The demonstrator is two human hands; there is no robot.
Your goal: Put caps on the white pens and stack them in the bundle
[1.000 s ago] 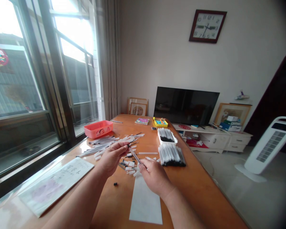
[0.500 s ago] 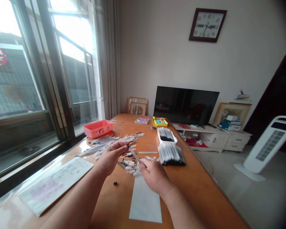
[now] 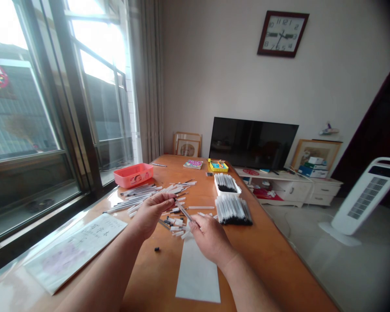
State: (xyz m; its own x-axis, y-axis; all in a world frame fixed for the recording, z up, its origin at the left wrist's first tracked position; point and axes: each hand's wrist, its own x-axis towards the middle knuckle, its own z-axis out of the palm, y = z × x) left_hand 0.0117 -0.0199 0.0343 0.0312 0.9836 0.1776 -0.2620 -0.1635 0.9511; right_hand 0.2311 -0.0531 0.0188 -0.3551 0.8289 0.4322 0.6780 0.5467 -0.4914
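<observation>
A clear-barrelled pen (image 3: 183,210) slants between my two hands above the table. My right hand (image 3: 209,236) is closed round its near end. At the far end, my left hand (image 3: 157,208) pinches a small black end plug (image 3: 174,199); whether it is seated in the barrel I cannot tell. Beneath my hands lie scattered white pen caps (image 3: 177,222) and black plugs, with a sheet of white paper (image 3: 198,277) partly under my right hand. One loose black plug (image 3: 157,249) rests nearer to me. Loose barrels and refills (image 3: 139,193) are spread beyond my left hand.
A pink plastic box (image 3: 133,175) stands at the table's left. To the right are a white tray of pens (image 3: 227,186) and a stacked pile of capped pens (image 3: 234,211). A writing booklet (image 3: 78,251) lies front left. Farther back sit a small book (image 3: 193,164) and a yellow box (image 3: 218,166).
Both hands keep nearly the same place and grip on the pen and plug. The view has shifted very slightly.
</observation>
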